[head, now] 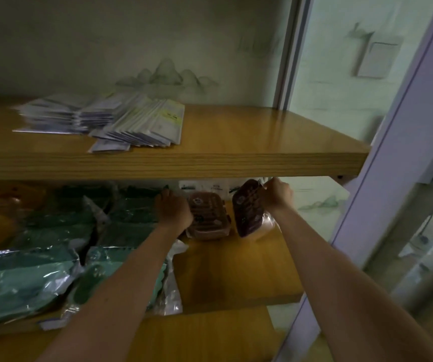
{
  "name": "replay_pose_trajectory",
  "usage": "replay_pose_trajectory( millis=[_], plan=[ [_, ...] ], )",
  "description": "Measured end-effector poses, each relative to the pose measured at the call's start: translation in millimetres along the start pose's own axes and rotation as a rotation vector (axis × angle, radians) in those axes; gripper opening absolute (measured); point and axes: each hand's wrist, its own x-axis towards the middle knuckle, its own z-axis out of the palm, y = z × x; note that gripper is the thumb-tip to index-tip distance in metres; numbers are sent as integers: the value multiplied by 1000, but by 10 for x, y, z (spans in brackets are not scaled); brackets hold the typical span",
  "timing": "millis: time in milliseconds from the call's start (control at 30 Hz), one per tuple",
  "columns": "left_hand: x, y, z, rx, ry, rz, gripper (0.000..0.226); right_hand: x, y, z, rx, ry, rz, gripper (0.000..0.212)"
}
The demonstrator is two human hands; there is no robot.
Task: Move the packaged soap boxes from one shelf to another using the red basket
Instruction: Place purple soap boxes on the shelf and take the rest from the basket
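Two brown packaged soap boxes are on the middle wooden shelf (236, 270). One soap box (208, 216) lies flat, and my left hand (173, 209) rests against its left side with fingers curled. The other soap box (248, 207) stands tilted on edge in clear wrap, and my right hand (278, 194) grips its top right corner. The red basket is not in view.
Green foil packages (53, 252) fill the left of the middle shelf. Stacks of pale flat packets (121, 121) lie on the upper shelf (262, 150). White packets (205, 188) stand behind the soap boxes. A glass door frame (382, 178) runs along the right.
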Motion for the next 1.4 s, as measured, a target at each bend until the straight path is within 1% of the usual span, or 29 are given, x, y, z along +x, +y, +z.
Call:
replay_pose_trajectory(
  millis=[67, 167, 300, 400, 500, 600, 700, 800, 900, 967, 1033, 1100, 1167, 1233, 1300, 1400],
  plan=[
    [14, 11, 65, 156, 19, 22, 42, 74, 24, 39, -15, -18, -9, 33],
    [57, 6, 119, 281, 47, 30, 37, 158, 30, 104, -21, -64, -8, 33],
    [100, 18, 103, 331, 40, 69, 29, 229, -9, 193, -43, -112, -7, 33],
    [94, 32, 97, 336, 20, 78, 26, 244, -6, 250, -47, -104, -2, 34],
    [52, 31, 78, 345, 13, 80, 29, 231, 35, 315, -75, -80, -12, 30],
    [-7, -2, 62, 340, 1, 128, 37, 201, 100, 422, -108, -102, -6, 29],
    [-36, -33, 28, 324, -5, 168, 35, 150, 158, 531, -86, -120, 50, 30],
    [-64, -3, -55, 263, 6, 192, 26, 72, 184, 558, -116, -127, 61, 36],
    [-160, 30, -158, 184, 40, 217, 14, -44, 159, 507, -190, -90, 37, 41],
    [-258, 8, -212, 116, 43, 226, 16, -151, 124, 460, -194, -87, -9, 44],
    [-401, -51, -250, 60, 47, 246, 19, -309, 75, 416, -125, -138, -38, 47],
    [-593, -132, -270, 29, 102, 292, 21, -528, 27, 368, -50, -163, -87, 52],
    [-837, -232, -287, -60, 199, 332, 22, -779, 0, 339, -18, -133, -162, 40],
    [-1105, -355, -293, -211, 318, 382, 24, -1047, 10, 308, 17, -103, -226, 30],
    [-1381, -471, -276, -290, 390, 421, 23, -1331, 71, 260, 51, -89, -285, 27],
    [-1782, -653, -182, -328, 429, 466, 21, -1822, 204, 154, 87, -65, -374, 29]
  ],
)
